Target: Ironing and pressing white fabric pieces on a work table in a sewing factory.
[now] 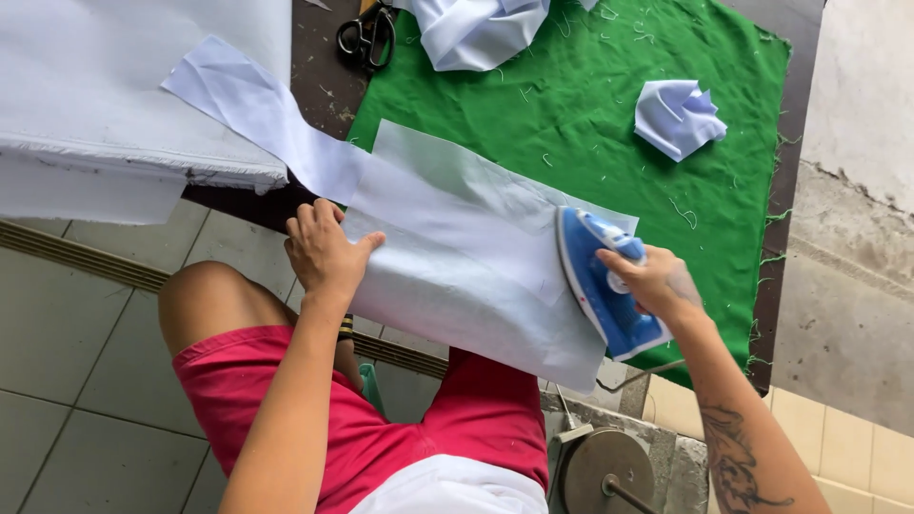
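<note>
One iron (605,290) at four o'clock, one pair of scissors (367,38) at eleven, two crumpled cloths, at twelve (476,30) and two (678,116), one green cloth (590,105)

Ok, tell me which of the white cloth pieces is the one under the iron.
The flat white sheet at the table's near edge: the blue iron rests on it and the left hand presses it. The crumpled pieces lie apart.

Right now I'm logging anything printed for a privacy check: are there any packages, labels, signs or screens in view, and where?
None show in the head view.
What is there is plain: white fabric pieces on a green cloth, pressed flat by the left hand.
The right hand grips a blue and white iron; no label can be made out on it.
Black scissors lie at the top.
</note>
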